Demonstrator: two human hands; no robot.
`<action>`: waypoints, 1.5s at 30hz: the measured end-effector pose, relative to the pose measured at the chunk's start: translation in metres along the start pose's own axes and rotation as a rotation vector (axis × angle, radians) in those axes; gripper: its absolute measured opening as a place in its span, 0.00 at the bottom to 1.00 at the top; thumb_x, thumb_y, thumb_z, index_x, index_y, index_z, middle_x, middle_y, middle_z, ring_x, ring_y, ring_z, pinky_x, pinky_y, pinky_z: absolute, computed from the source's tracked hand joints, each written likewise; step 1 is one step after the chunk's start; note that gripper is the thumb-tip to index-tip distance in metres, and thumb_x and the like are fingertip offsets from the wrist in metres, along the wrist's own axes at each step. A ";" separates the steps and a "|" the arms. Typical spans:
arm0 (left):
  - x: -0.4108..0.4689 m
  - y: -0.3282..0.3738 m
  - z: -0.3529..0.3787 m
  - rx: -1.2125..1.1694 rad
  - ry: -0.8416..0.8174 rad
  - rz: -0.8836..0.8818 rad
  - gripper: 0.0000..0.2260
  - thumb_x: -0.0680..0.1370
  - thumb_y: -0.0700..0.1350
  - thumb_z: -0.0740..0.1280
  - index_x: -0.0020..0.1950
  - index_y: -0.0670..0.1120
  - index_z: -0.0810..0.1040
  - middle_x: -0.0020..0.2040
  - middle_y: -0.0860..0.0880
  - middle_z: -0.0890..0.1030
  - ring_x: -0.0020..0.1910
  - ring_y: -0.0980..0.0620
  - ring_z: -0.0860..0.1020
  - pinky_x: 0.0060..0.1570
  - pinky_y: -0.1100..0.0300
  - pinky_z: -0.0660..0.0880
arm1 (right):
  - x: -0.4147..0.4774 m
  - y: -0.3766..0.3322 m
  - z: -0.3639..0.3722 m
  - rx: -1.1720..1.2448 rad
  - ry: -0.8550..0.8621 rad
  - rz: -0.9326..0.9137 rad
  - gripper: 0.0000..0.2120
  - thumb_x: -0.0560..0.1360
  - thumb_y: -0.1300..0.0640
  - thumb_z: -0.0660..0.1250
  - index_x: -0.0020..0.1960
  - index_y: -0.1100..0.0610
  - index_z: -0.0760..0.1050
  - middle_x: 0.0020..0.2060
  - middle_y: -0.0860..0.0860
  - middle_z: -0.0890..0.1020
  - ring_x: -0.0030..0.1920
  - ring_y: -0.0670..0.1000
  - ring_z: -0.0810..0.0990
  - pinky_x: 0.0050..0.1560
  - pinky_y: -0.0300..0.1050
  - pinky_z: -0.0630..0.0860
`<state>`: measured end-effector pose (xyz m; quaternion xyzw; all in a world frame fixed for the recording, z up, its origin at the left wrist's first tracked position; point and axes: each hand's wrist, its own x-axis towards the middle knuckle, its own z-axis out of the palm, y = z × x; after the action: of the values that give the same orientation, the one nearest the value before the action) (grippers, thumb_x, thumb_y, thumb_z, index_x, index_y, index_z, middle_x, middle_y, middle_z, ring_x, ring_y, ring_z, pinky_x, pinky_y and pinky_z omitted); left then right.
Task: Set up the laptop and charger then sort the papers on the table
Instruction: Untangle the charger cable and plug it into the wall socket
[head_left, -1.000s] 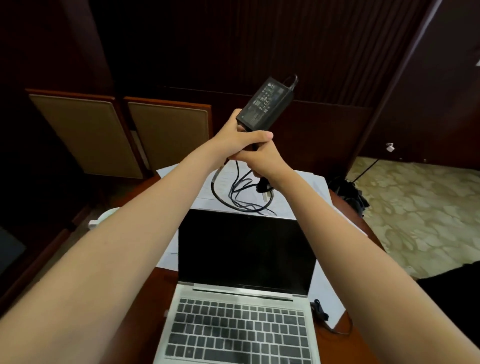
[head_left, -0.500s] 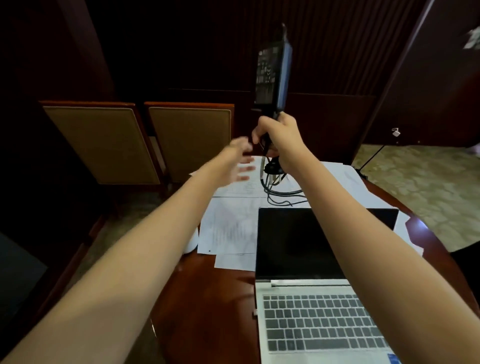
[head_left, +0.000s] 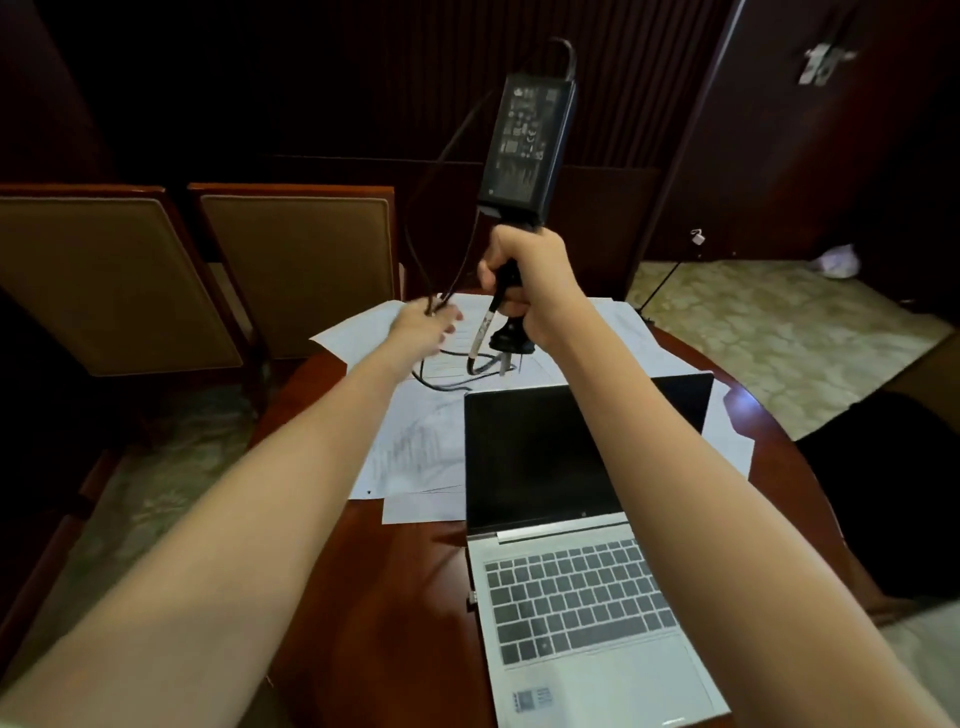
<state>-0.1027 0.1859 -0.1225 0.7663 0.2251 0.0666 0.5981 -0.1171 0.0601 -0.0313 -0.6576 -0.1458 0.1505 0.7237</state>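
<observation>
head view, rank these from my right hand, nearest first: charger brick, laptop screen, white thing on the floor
1. charger brick, directly above the right hand.
2. laptop screen, lower, toward me.
3. white thing on the floor, far right.

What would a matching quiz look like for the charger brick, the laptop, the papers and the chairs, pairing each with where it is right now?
Things:
1. charger brick
2. laptop
3. papers
4. chairs

Places:
A. spread flat on the table, partly under the laptop
B. standing open on the table, screen dark
C. held up in the air by the right hand
D. side by side beyond the table's far left edge

Pairs: 1-C, 2-B, 3-A, 4-D
</observation>
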 end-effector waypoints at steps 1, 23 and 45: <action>0.003 0.005 -0.007 -0.028 0.046 0.035 0.08 0.81 0.43 0.59 0.45 0.47 0.75 0.38 0.49 0.73 0.32 0.57 0.67 0.33 0.66 0.67 | -0.001 0.004 -0.002 -0.036 0.040 0.022 0.11 0.67 0.71 0.56 0.30 0.58 0.63 0.19 0.51 0.69 0.18 0.45 0.62 0.20 0.32 0.56; -0.038 0.010 -0.168 -0.016 0.052 0.583 0.11 0.78 0.39 0.65 0.59 0.41 0.78 0.50 0.52 0.77 0.46 0.62 0.75 0.43 0.74 0.72 | -0.056 0.086 0.132 0.136 0.401 0.154 0.07 0.76 0.64 0.60 0.48 0.59 0.77 0.26 0.51 0.73 0.21 0.43 0.68 0.22 0.33 0.62; -0.133 0.029 -0.262 -0.081 0.302 0.726 0.08 0.75 0.37 0.67 0.50 0.48 0.79 0.44 0.57 0.78 0.46 0.66 0.75 0.47 0.77 0.72 | -0.092 0.069 0.193 0.172 0.206 0.114 0.19 0.69 0.73 0.51 0.49 0.59 0.76 0.28 0.52 0.72 0.17 0.41 0.64 0.18 0.31 0.59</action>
<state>-0.3105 0.3570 -0.0008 0.7535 0.0220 0.3947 0.5254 -0.2821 0.2039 -0.0834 -0.6122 -0.0197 0.1350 0.7788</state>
